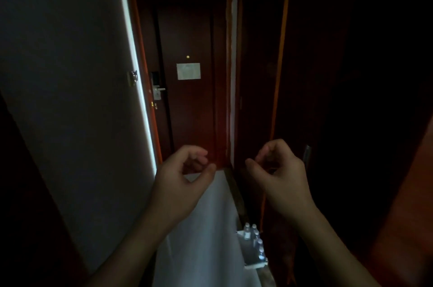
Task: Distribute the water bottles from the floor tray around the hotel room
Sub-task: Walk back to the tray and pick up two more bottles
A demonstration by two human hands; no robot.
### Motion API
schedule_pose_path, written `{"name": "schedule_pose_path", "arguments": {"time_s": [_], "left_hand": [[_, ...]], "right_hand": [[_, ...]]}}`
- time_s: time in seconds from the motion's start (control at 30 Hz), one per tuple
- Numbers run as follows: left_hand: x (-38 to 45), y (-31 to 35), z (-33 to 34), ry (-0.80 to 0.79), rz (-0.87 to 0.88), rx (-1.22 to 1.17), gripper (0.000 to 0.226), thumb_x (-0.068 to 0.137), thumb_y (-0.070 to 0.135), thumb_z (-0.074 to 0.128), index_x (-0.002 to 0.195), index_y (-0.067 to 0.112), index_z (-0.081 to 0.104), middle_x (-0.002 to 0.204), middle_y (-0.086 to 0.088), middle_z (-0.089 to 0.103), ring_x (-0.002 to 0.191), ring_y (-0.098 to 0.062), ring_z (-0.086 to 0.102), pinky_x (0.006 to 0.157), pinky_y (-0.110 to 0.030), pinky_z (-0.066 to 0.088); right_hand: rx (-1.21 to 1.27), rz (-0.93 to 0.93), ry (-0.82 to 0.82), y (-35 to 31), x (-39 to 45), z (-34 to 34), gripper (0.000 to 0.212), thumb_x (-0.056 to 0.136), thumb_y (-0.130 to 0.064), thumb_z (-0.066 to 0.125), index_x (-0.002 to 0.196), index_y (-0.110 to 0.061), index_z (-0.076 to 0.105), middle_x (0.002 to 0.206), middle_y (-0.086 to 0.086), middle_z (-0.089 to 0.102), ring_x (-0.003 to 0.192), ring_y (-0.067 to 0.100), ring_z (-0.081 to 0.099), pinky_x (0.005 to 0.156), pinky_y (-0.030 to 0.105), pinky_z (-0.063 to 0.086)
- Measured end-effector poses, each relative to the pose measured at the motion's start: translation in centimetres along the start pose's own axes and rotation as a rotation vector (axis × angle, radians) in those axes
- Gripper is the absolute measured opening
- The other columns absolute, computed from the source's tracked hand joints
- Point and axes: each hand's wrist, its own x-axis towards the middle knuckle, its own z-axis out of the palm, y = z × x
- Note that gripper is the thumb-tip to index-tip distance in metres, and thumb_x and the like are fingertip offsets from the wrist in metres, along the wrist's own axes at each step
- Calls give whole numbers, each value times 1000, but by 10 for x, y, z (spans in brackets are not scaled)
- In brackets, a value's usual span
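The left hand (185, 169) is raised in the dim entry corridor, fingers loosely curled around nothing. The right hand (276, 165) matches it, half-closed and empty, probably readied for picking up. Lower right, the tray (251, 261) sits on the pale floor (201, 228) against the dark wardrobe panel (257, 76), out of the walkway, with what look like several water bottles (254, 235) standing in it.

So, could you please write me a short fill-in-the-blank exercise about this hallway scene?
1. The tray of water bottles sits on the ____.
2. The left hand and right hand are holding ____.
3. The door at the end of the hallway is ____.

Missing words: floor; nothing; closed
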Motion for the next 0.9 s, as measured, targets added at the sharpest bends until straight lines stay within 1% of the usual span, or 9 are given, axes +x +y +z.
{"name": "schedule_pose_path", "arguments": {"time_s": [0.1,0.23,0.33,0.43,0.5,0.6,0.67,0.73,0.9], "left_hand": [[45,-32,9,0,-4,13,23,72,24,73,92,32,65,86,9,68,74,-8,66,69,-14,49],[97,-84,21,-2,-20,13,23,73,27,72,93,34,64,88,11,69,76,-8,66,71,-11,48],[137,-137,34,-17,-50,3,24,73,25,73,91,37,64,88,14,69,77,-8,67,70,-11,47],[180,-195,50,-57,-50,-14,21,72,31,73,90,38,64,88,14,70,78,-8,68,71,-11,48],[211,-235,63,-85,-48,-37,22,73,25,73,88,39,64,91,13,70,79,-6,67,72,-12,48],[253,-295,88,-191,-59,-45,17,75,24,71,87,35,65,90,13,70,83,-6,67,74,-14,50],[276,-332,109,-269,-85,-48,16,77,26,72,90,32,67,87,12,70,86,-2,65,74,-9,47],[293,-365,132,-361,-121,-64,17,80,21,76,94,27,68,87,13,69,89,1,63,74,-6,45],[310,-431,194,-572,-207,-99,19,79,16,75,95,24,68,87,14,70,89,1,64,73,-9,47]], "right_hand": [[34,1,-22,28,51,25,21,78,-12,77,79,-14,56,69,1,62,60,8,58,55,16,45],[49,19,-51,69,108,56,20,80,-14,76,79,-15,56,70,2,61,59,8,57,54,19,45],[9,38,-47,108,149,85,20,80,-15,75,79,-17,55,71,4,61,59,14,59,54,22,47],[-15,71,-14,149,184,115,22,80,-14,76,78,-20,55,68,1,60,57,7,56,53,20,45],[-45,91,22,176,207,135,23,79,-13,77,78,-21,55,66,-3,60,56,5,55,53,18,44],[-92,175,78,216,239,160,21,78,-16,76,78,-23,56,65,-3,60,57,6,56,55,25,47],[-142,236,116,244,257,174,20,77,-20,76,79,-27,57,67,-3,63,60,10,61,58,33,52],[-209,288,154,271,270,182,24,77,-15,76,81,-30,58,72,-4,66,64,11,64,62,37,56],[-334,416,226,339,282,186,30,74,-8,74,84,-32,58,71,-7,67,68,4,66,64,27,55]]}}
